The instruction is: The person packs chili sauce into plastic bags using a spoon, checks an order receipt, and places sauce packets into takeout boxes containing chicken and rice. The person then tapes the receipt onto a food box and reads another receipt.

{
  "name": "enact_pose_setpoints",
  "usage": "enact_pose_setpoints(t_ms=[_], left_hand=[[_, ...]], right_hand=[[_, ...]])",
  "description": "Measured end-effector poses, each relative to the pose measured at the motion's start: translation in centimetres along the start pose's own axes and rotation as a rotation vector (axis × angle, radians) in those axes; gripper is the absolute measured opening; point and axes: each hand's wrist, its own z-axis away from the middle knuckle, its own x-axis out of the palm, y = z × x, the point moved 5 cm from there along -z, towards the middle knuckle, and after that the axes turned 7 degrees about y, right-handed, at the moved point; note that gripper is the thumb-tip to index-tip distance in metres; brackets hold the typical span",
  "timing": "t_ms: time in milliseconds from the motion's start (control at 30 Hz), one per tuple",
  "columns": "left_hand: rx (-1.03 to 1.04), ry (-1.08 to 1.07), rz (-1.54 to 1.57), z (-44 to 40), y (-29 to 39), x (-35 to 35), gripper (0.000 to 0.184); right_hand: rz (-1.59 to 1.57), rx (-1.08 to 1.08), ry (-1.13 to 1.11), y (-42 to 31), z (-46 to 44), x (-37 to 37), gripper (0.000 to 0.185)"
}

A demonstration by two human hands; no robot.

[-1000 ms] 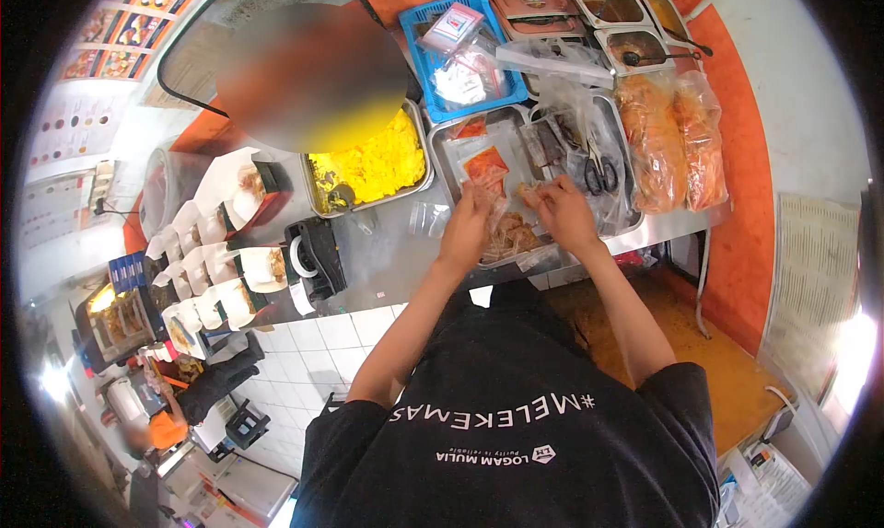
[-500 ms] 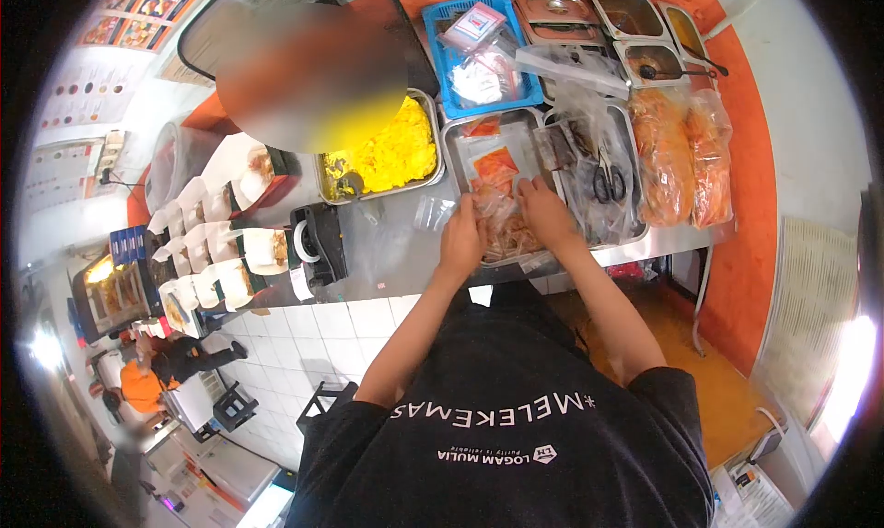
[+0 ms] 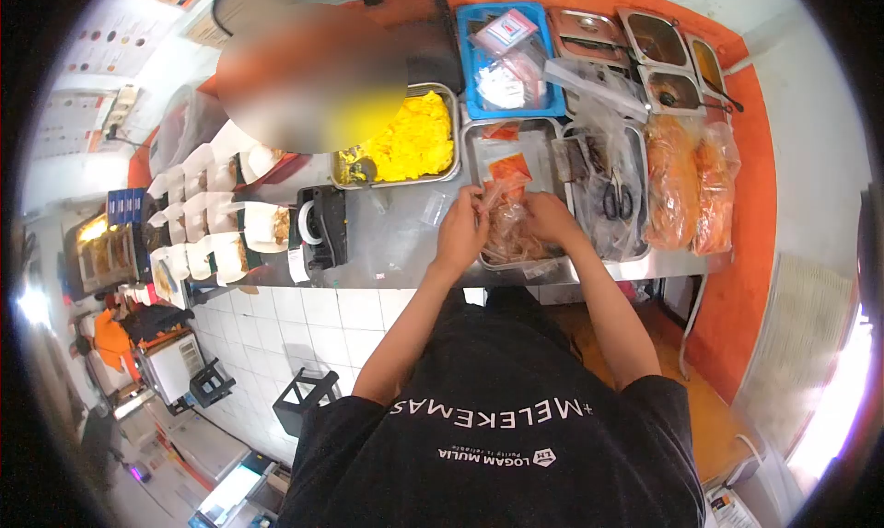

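My left hand [image 3: 463, 232] is closed on the lifted edge of a clear plastic bag [image 3: 494, 195], over the left side of a metal tray [image 3: 471, 146]. My right hand [image 3: 554, 222] is at the other side of the bag, its fingers curled down and partly hidden. Between the hands lie pale brown strips of food [image 3: 512, 238], partly under plastic; their kind is unclear. Flat packets with orange-red contents [image 3: 509, 172] lie in the tray just beyond them.
To the right are black-handled scissors [image 3: 617, 200] on plastic bags and large bags of orange food [image 3: 672, 183]. A blue basket [image 3: 558, 95] and lidded pans [image 3: 589, 23] stand behind. Leftward are a tray of yellow food [image 3: 424, 141], a black sealing device [image 3: 324, 224] and open paper boxes [image 3: 226, 217].
My left hand has raised the bag's edge. My right hand has turned and moved down, its fingers now less visible. The whole view has shifted slightly.
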Motion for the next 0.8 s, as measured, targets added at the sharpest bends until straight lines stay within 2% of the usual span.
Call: enact_pose_setpoints(t_ms=[167,233,300,500,667,800], left_hand=[[0.048,0.035,-0.005,-0.5,0.3,-1.2,0.035],[0.022,0.053,0.017,-0.6,-0.6,-1.5,0.033],[0.069,0.044,0.027,-0.9,-1.4,-2.0,0.04],[0.087,0.066,0.047,-1.2,-0.1,-7.5,0.041],[0.202,0.225,-0.03,-0.9,0.8,-18.7,0.035],[0.205,0.39,-0.059,0.5,-2.7,-33.0,0.03]], right_hand=[[-0.019,-0.114,0.036,0.7,0.4,0.4,0.035],[-0.186,-0.043,0.043,1.3,0.2,1.2,0.032],[-0.217,0.029,0.094,-1.3,0.7,-0.9,0.029],[-0.22,-0.034,0.213,-1.2,1.7,-0.9,0.021],[-0.303,0.147,0.203,-3.5,3.5,-3.0,0.021],[-0.263,0.09,0.372,-3.1,4.0,-3.4,0.021]])
